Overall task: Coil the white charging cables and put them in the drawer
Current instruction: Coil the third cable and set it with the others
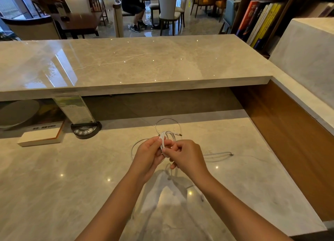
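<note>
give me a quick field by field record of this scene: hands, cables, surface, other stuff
left hand: left hand grips the coiled cable
right hand: right hand pinches the same coil
loose cable: second cable lies on the desk, right of the hands
drawer: not in view
other items: book and round button panel at far left

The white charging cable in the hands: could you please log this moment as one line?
step: coiling | left hand: grips coiled white cable | right hand: pinches coil | second cable: loose on desk | drawer: not visible
</note>
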